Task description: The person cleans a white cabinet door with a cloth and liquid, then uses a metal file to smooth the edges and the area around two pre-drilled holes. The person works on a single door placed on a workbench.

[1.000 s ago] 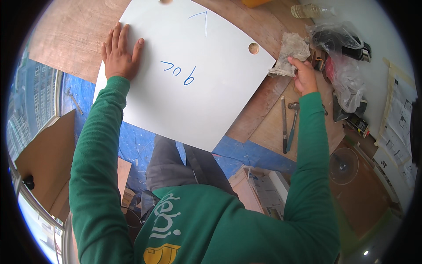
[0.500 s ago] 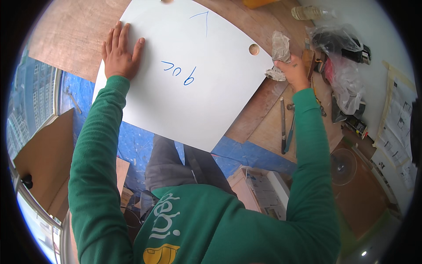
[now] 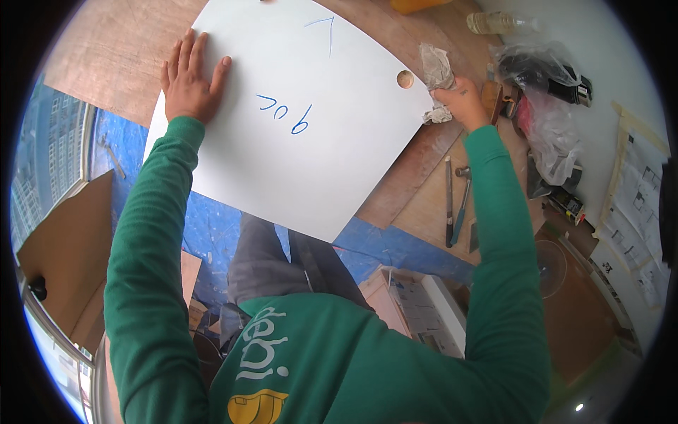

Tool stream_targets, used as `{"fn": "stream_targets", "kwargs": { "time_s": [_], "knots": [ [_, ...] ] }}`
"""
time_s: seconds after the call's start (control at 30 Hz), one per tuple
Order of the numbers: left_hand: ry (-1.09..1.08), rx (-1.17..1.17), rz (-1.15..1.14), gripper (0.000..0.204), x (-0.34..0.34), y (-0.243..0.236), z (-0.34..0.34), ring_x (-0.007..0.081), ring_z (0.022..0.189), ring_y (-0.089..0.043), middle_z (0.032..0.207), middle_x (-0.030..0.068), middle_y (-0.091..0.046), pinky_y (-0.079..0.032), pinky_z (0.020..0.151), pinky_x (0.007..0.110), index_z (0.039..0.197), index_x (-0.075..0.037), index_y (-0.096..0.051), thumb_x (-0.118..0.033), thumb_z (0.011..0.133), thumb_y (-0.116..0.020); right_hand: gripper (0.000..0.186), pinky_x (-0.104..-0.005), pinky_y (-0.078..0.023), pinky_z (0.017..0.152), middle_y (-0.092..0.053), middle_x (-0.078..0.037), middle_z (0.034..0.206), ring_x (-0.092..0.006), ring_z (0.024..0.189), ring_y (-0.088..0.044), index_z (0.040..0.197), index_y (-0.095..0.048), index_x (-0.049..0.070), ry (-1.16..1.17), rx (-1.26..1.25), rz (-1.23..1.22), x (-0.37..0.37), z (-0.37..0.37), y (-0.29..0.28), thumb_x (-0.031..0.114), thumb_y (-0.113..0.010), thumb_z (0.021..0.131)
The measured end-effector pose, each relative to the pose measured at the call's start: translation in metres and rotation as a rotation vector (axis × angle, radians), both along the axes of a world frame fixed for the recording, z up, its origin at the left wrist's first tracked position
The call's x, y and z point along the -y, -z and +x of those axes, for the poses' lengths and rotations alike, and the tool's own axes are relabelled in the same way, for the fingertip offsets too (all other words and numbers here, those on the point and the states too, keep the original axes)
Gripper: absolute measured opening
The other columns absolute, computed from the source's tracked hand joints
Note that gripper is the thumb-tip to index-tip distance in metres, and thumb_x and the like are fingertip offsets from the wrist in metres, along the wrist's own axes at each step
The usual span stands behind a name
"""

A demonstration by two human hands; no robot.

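Note:
A white board (image 3: 296, 169) with blue handwriting and round holes lies over plywood (image 3: 106, 42), its near edge jutting out above my legs. My left hand (image 3: 191, 85) lies flat on its left part, fingers outstretched. At the right edge, beside a round hole (image 3: 405, 79), my right hand (image 3: 459, 106) is closed round a crumpled off-white rag (image 3: 436, 67), which hangs out above and below my fingers. Below that hand, a hammer (image 3: 459, 212) and a long dark bar (image 3: 448, 201) lie side by side on plywood.
A plastic bottle (image 3: 498, 22), clear bags (image 3: 554, 138) and small tools stand right against the wall. A taped drawing (image 3: 635, 212) hangs there. Blue sheeting (image 3: 374, 240) covers the floor. A cardboard panel (image 3: 67, 261) leans by the left window. An open box (image 3: 424, 318) sits below.
My right hand has moved up and leftward to the board's edge, bunching the rag. My left hand stays flat, shifted slightly in the picture along with the whole scene.

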State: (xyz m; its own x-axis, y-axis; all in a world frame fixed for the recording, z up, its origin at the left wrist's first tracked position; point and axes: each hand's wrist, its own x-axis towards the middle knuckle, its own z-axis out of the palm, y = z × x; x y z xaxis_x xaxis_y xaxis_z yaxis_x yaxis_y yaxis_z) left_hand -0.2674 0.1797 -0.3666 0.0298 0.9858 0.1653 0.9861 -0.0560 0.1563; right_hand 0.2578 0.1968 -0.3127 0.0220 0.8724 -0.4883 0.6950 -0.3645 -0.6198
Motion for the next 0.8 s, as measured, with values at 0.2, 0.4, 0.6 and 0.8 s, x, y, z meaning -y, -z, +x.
{"fn": "stream_targets", "kwargs": {
  "time_s": [0.2, 0.4, 0.6, 0.8],
  "knots": [
    [0.003, 0.013, 0.012, 0.073, 0.002, 0.0, 0.0, 0.0218, 0.161, -0.02, 0.172, 0.0016, -0.029, -0.011, 0.132, 0.048, 0.162, -0.025, -0.037, -0.068, 0.104, -0.039, 0.034, -0.0337, -0.056, 0.08, -0.077, -0.01, 0.094, -0.0175, 0.084, -0.071, 0.105, -0.076, -0.003, 0.042, 0.015, 0.008, -0.014, -0.035, -0.01, 0.015, -0.078, 0.077],
    [0.005, 0.0, 0.011, 0.074, -0.001, 0.003, 0.0, 0.0213, 0.161, -0.02, 0.173, 0.0018, -0.028, -0.011, 0.132, 0.049, 0.162, -0.024, -0.037, -0.068, 0.103, -0.039, 0.032, -0.0334, -0.055, 0.079, -0.075, -0.007, 0.091, -0.0168, 0.083, -0.07, 0.105, -0.076, -0.003, 0.026, -0.071, -0.028, -0.008, -0.006, 0.007, 0.017, -0.077, 0.08],
    [-0.004, 0.007, -0.001, 0.074, -0.001, 0.001, 0.002, 0.0214, 0.161, -0.02, 0.173, 0.002, -0.028, -0.011, 0.132, 0.049, 0.163, -0.024, -0.036, -0.069, 0.103, -0.039, 0.032, -0.0329, -0.055, 0.08, -0.077, -0.009, 0.095, -0.0172, 0.085, -0.071, 0.105, -0.076, -0.003, 0.088, -0.123, 0.025, -0.008, -0.022, 0.005, 0.017, -0.077, 0.08],
    [0.0, 0.008, -0.005, 0.074, -0.002, 0.001, 0.002, 0.0219, 0.161, -0.02, 0.173, 0.0019, -0.028, -0.011, 0.132, 0.049, 0.163, -0.024, -0.036, -0.068, 0.103, -0.04, 0.036, -0.0325, -0.055, 0.081, -0.077, -0.009, 0.096, -0.0166, 0.087, -0.07, 0.11, -0.074, -0.004, 0.105, -0.061, -0.103, 0.008, 0.012, 0.003, 0.018, -0.075, 0.081]
  ]
}}
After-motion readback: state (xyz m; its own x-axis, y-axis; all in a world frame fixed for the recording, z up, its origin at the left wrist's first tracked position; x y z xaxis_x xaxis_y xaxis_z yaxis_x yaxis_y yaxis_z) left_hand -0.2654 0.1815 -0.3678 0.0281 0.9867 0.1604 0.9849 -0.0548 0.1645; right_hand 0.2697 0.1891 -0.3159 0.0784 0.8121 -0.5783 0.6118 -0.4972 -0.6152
